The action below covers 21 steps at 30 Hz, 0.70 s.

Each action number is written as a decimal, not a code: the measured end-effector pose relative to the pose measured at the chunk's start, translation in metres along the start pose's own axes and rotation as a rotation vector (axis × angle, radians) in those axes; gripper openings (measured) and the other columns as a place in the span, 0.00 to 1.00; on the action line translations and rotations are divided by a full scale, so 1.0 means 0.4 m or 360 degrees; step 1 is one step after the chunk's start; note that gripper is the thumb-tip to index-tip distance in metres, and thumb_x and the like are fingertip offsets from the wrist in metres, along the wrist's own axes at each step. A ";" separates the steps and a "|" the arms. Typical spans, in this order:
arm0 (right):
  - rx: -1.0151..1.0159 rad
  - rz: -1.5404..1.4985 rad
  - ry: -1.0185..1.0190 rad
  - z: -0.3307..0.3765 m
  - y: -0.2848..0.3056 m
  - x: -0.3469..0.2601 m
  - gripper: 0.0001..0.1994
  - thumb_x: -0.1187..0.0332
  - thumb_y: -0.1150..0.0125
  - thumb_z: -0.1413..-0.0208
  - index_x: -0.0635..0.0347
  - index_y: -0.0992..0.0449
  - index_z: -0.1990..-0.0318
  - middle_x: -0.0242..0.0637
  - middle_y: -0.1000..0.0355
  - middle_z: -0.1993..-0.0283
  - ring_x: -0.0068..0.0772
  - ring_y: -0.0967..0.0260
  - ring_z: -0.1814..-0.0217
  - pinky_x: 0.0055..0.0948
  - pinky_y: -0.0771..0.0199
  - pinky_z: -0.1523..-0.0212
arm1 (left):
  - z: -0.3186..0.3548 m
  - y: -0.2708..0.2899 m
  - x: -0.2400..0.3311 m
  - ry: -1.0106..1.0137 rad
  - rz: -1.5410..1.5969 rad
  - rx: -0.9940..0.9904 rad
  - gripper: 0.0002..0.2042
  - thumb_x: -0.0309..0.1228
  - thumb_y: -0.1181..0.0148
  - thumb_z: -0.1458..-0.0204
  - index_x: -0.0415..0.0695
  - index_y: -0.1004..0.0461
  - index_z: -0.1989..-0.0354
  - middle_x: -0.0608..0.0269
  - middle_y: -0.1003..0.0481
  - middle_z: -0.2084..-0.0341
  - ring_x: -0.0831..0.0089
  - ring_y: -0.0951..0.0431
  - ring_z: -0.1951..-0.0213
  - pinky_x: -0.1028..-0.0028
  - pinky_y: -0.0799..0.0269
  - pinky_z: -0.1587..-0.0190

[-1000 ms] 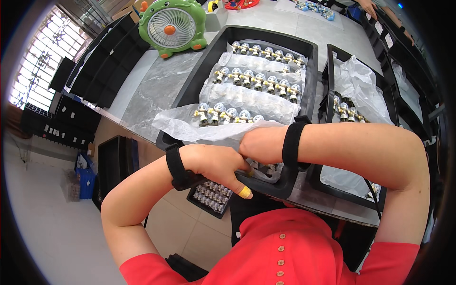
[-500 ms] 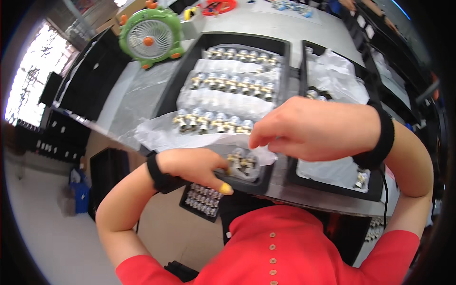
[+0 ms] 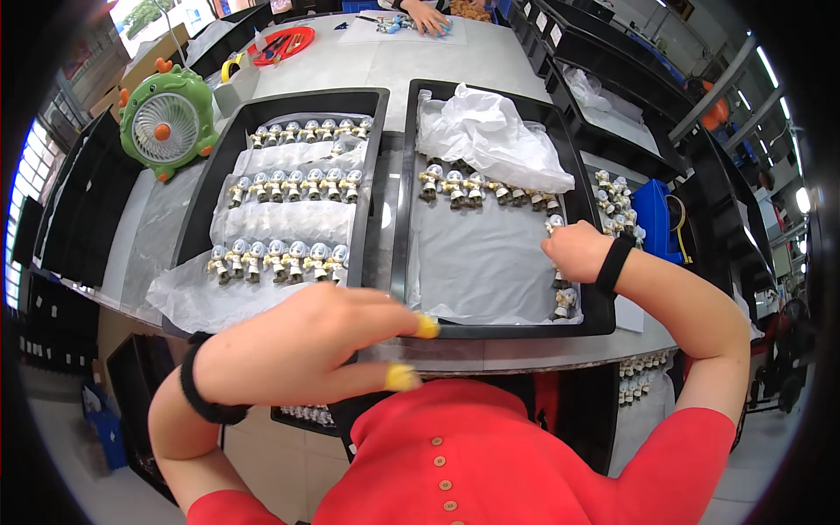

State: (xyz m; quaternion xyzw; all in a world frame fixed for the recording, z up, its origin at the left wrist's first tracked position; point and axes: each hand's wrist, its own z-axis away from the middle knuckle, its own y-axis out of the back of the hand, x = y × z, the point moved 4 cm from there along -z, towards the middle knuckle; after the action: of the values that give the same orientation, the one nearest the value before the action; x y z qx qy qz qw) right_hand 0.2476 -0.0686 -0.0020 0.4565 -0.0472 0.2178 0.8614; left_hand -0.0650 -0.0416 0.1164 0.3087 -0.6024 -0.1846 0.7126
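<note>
My right hand (image 3: 577, 252) is at the right side of the right black tray (image 3: 598, 325), its fingers closed on a small figurine (image 3: 555, 224) with pale blue hair. Most of that figurine's body is hidden by the fingers. Another figurine (image 3: 564, 304) lies below it along the same wall. My left hand (image 3: 319, 337), smeared by motion, hovers in front of the left black tray (image 3: 382, 118). It is open, with yellow covers (image 3: 404, 378) on two fingertips parted from each other, and holds nothing. Grey-white lining sheet (image 3: 481, 262) covers the right tray's floor.
Rows of figurines (image 3: 278, 260) lie between white paper strips in the left tray. Crumpled white sheet (image 3: 490, 131) covers the right tray's far end. A green fan (image 3: 166, 122) stands left; a blue bin (image 3: 658, 219) right. A co-worker's hand (image 3: 426, 16) is across the table.
The view has swung to the right. My right hand has moved from the left tray to the right tray's side. My left hand has come out of the left tray's near end.
</note>
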 end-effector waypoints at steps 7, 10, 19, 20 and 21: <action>0.0065 -0.0173 -0.0038 -0.035 -0.062 -0.004 0.13 0.75 0.40 0.62 0.67 0.25 0.64 0.50 0.25 0.66 0.51 0.24 0.60 0.43 0.23 0.63 | -0.164 -0.034 -0.017 0.0010 0.1098 0.0333 0.13 0.28 0.40 0.46 0.35 0.27 0.54 0.60 0.23 0.59 0.74 0.23 0.55 0.75 0.29 0.52; 0.0126 -0.0313 0.0018 -0.045 -0.061 0.012 0.17 0.74 0.38 0.62 0.70 0.29 0.60 0.58 0.28 0.61 0.54 0.27 0.57 0.42 0.24 0.59 | -0.212 -0.034 -0.068 -0.0053 0.1305 0.0413 0.13 0.30 0.43 0.43 0.36 0.28 0.52 0.61 0.24 0.58 0.76 0.24 0.55 0.76 0.30 0.50; 0.0103 -0.0638 0.0158 -0.077 -0.068 0.019 0.19 0.73 0.36 0.63 0.61 0.31 0.59 0.46 0.33 0.58 0.49 0.32 0.55 0.39 0.29 0.56 | -0.258 -0.061 -0.192 0.0144 0.1583 0.0488 0.15 0.34 0.43 0.43 0.40 0.27 0.51 0.62 0.23 0.58 0.77 0.24 0.57 0.77 0.30 0.53; 0.0220 -0.0722 0.0194 -0.068 -0.027 0.013 0.19 0.73 0.37 0.63 0.61 0.32 0.60 0.46 0.33 0.58 0.49 0.32 0.56 0.38 0.29 0.56 | -0.259 -0.063 -0.201 0.0155 0.1617 0.0501 0.15 0.34 0.43 0.43 0.40 0.28 0.51 0.62 0.23 0.58 0.77 0.24 0.56 0.77 0.31 0.52; 0.0337 -0.0805 0.0230 -0.055 0.018 0.005 0.18 0.73 0.37 0.63 0.61 0.32 0.60 0.45 0.33 0.58 0.49 0.32 0.56 0.38 0.29 0.56 | -0.261 -0.066 -0.207 0.0165 0.1650 0.0515 0.15 0.34 0.43 0.43 0.40 0.28 0.51 0.62 0.24 0.58 0.77 0.24 0.56 0.77 0.31 0.52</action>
State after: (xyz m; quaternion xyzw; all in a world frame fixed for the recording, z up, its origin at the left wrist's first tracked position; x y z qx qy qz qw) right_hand 0.2439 -0.0467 -0.0088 0.5245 0.1528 0.0318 0.8370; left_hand 0.0224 0.0141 0.0284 0.0855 -0.6605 0.3014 0.6823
